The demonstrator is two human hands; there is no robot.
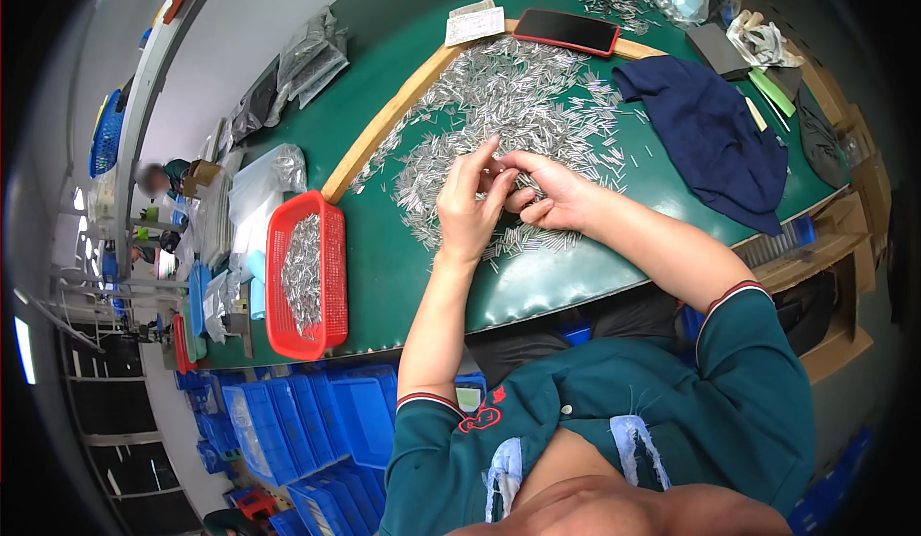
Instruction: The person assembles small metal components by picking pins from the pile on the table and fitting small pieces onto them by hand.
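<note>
A worker's two bare hands meet over a broad heap of small, thin silver metal pins [508, 104] spread across a green-covered desk [384, 239]. The left hand [470, 205] is raised with its fingers curled, thumb and forefinger pinched together at the fingertips on what appears to be a few of the pins; the right hand [552, 196] is loosely closed just beside it, fingertips touching the same small bunch, though the exact count held is too fine to make out. The heap lies inside a pale wooden frame strip [384, 128] that borders it on the left and far side. At the worker's left, near the desk's front edge, a red plastic mesh basket [331, 277] already holds a mound of similar pins. A crumpled dark blue cloth [715, 138] lies to the right of the heap, and a red-edged dark smartphone [571, 30] rests at its far side.

By the look of it, the step in hand is sorting or checking pins picked from the pile. The next move would call for a steady pinch to keep the slender pieces aligned, and a carry leftward to the basket without dropping any.
</note>
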